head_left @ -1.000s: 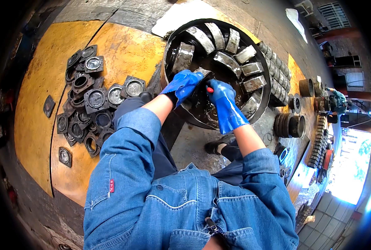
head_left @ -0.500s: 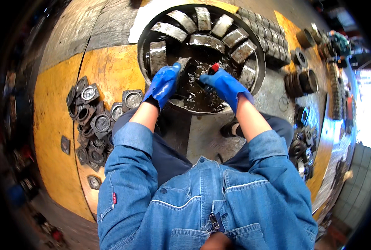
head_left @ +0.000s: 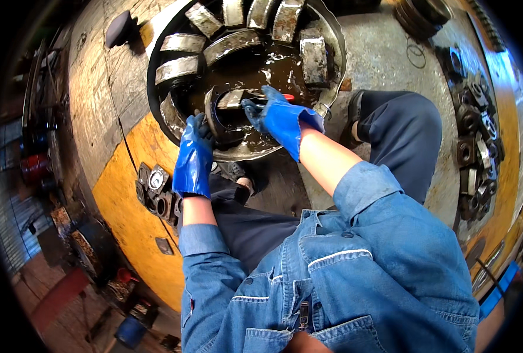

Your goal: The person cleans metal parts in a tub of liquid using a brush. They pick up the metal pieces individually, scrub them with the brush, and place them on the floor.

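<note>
In the head view I record the left hand (head_left: pixel 195 152) beside a curved metal part (head_left: pixel 209 108) in the near left of the basin (head_left: pixel 339 54), its grip I cannot tell, the right hand (head_left: pixel 286 119) curled around a red-ended tool (head_left: pixel 289 97).

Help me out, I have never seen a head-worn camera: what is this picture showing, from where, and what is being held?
There is no machine arm here: these are a person's own hands in blue gloves. The fisheye camera sits on their head, looking down, so straight edges bend. In front is a round tub of dark liquid, with curved metal blocks around its inside. The right hand holds a red-ended tool, mostly hidden. The left hand is beside a dark curved part; I cannot tell whether it grips it. At left, dark metal pieces lie on a yellow board.
</note>
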The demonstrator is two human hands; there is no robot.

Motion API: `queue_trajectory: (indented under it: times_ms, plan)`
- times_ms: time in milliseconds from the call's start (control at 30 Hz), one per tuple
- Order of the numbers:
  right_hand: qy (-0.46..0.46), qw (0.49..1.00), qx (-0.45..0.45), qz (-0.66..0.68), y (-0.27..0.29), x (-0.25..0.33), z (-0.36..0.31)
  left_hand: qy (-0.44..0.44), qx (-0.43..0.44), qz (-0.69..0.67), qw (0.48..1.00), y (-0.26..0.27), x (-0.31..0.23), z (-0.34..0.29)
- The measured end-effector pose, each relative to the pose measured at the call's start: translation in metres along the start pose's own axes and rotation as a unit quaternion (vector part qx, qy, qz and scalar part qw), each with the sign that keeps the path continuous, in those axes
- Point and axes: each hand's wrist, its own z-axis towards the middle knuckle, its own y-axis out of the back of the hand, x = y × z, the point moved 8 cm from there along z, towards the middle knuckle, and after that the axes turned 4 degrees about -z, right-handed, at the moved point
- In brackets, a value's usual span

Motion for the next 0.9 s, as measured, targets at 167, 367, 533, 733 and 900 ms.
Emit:
queue_trajectory:
  times_ms: [167,367,533,733,900]
  plan:
    - [-0.028,0.997,0.030,-0.063,-0.016,-0.005,-0.015,0.040,-0.040,0.001,0.998,-0.003,0.000,0.001]
    - [-0.023,0.993,0.009,-0.113,-0.025,0.001,-0.014,0.035,-0.041,-0.007,0.999,0.002,0.002,0.006]
    - [0.161,0.772,0.266,-0.554,-0.063,0.044,0.028,0.022,-0.019,0.010,1.000,-0.016,-0.006,0.007]
    - [0.185,0.268,0.213,-0.921,-0.130,0.018,0.026,0.011,0.010,-0.023,1.000,-0.016,-0.008,-0.003]
    - [0.234,0.015,0.289,-0.928,-0.127,-0.017,0.006,0.013,0.011,-0.017,1.000,-0.012,-0.008,-0.005]
